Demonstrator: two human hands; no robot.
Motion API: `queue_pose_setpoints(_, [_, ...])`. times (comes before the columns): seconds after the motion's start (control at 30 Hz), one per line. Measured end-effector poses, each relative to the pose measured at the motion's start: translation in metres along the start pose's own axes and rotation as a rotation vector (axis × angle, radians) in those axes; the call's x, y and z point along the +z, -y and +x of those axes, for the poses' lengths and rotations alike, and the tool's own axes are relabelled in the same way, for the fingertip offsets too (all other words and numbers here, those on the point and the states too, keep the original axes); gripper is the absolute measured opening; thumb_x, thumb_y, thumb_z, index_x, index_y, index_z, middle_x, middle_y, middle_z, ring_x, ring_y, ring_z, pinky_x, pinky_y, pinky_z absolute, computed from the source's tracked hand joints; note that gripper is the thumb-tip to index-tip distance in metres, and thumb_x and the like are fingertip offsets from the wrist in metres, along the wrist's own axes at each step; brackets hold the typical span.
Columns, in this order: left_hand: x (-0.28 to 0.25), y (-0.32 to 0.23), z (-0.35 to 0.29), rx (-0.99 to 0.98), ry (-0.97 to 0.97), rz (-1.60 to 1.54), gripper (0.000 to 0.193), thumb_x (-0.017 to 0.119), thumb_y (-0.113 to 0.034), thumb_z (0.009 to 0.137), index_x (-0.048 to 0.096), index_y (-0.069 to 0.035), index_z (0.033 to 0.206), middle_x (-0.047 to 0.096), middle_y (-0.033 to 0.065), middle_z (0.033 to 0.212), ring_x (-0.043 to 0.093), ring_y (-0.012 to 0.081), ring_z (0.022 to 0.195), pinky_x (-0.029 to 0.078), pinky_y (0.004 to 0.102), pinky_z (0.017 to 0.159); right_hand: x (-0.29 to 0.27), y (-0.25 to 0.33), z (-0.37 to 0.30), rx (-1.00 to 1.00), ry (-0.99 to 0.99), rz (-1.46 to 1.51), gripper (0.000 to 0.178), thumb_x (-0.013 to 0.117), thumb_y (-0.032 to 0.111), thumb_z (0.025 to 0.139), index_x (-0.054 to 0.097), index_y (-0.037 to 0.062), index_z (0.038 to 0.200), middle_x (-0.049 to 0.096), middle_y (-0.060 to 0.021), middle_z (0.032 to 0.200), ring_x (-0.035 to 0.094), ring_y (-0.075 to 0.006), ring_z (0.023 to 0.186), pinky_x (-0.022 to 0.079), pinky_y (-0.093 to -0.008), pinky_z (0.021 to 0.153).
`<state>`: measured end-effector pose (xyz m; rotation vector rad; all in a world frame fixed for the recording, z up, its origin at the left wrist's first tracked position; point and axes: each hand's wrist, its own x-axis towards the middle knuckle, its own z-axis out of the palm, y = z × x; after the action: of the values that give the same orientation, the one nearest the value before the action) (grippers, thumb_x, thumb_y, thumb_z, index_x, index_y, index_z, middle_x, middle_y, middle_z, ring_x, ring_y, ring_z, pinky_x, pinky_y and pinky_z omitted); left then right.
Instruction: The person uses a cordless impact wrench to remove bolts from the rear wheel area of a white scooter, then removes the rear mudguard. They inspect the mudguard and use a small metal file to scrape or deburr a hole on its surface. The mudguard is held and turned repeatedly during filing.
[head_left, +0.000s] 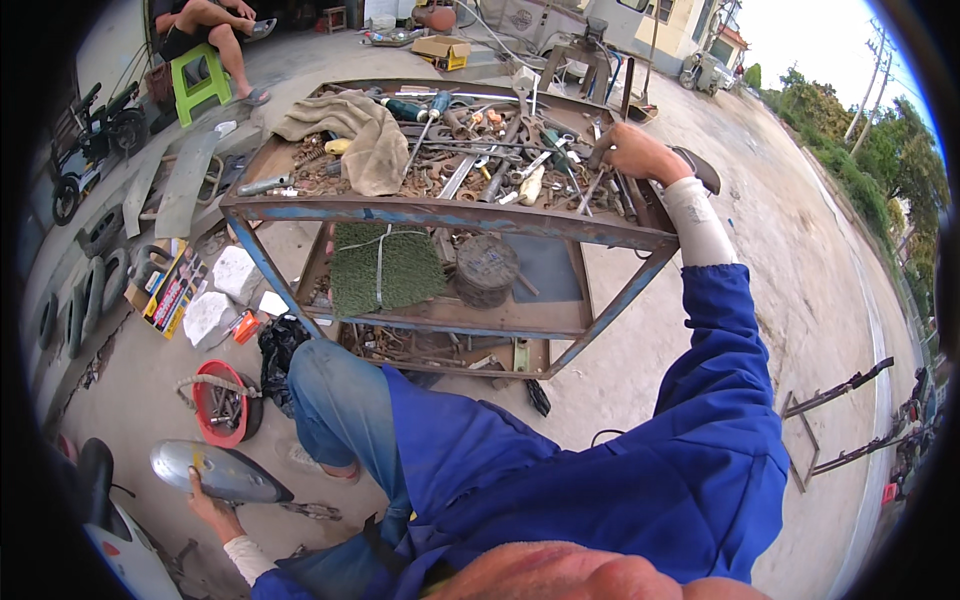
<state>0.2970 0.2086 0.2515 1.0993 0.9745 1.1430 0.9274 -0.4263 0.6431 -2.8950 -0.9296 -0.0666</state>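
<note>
Near the left side of the cart (440, 212), the silver cover (232, 474) is clamped at its edge by the left hand (212, 512) alone, so it could be dropped or scraped if that one-sided grip slipped. At the cart's right end, jumbled tools (500, 165) are met by the right hand (640, 153); whether anything is pinched cannot be told, but fingers could be nicked by metal edges.

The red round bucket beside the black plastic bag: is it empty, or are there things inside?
Not empty: the red round bucket holds grey metal pieces, visible through its open top. How full, I cannot tell.
</note>
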Motion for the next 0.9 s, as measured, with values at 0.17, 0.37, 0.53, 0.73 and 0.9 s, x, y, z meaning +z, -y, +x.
queue_pose_setpoints(0.17, [-0.002,0.0,0.002,-0.051,-0.024,-0.014,0.051,0.077,-0.033,0.096,0.067,0.012,0.118,0.071,0.0184,0.109,0.07,0.0264,0.09,0.059,0.0433,0.084,-0.006,-0.017,-0.006,-0.089,-0.157,0.348,0.027,0.062,0.005,0.085,0.08,0.0024,0.105,0.078,-0.0172,0.095,0.072,-0.026,0.092,0.053,-0.0348,0.092])
queue_pose_setpoints(0.37, [0.002,-0.003,-0.002,-0.055,-0.021,0.002,0.052,0.077,-0.032,0.097,0.066,0.012,0.121,0.07,0.0183,0.111,0.07,0.0269,0.093,0.058,0.0439,0.086,-0.016,-0.018,0.032,-0.024,-0.232,0.096,0.027,0.068,0.014,0.089,0.077,0.0006,0.11,0.077,-0.0198,0.106,0.073,-0.0342,0.101,0.055,-0.0398,0.093])
queue_pose_setpoints(0.53, [-0.012,0.011,0.016,-0.026,-0.002,0.0,0.049,0.074,-0.03,0.099,0.064,0.011,0.124,0.069,0.0175,0.114,0.069,0.027,0.096,0.057,0.0441,0.088,-0.004,0.004,0.055,0.078,-0.055,-0.062,0.048,0.072,0.031,0.094,0.069,0.0008,0.131,0.072,-0.0222,0.125,0.068,-0.0375,0.117,0.05,-0.0415,0.106])
queue_pose_setpoints(0.73, [-0.005,0.004,0.001,0.0,-0.009,-0.02,0.047,0.072,-0.028,0.1,0.062,0.009,0.128,0.068,0.0168,0.117,0.069,0.0269,0.099,0.057,0.044,0.09,-0.047,0.011,0.064,-0.076,-0.247,0.069,0.042,0.071,0.023,0.095,0.069,-0.0023,0.128,0.072,-0.0251,0.122,0.069,-0.0382,0.116,0.052,-0.0414,0.102])
queue_pose_setpoints(0.9, [-0.025,0.008,0.007,-0.008,-0.013,-0.003,0.048,0.071,-0.028,0.101,0.06,0.008,0.131,0.067,0.0171,0.119,0.068,0.0271,0.101,0.056,0.0446,0.091,-0.054,0.035,0.095,-0.195,-0.289,0.106,0.037,0.07,0.019,0.093,0.072,-0.0008,0.124,0.074,-0.0238,0.119,0.07,-0.0374,0.114,0.052,-0.0406,0.102])
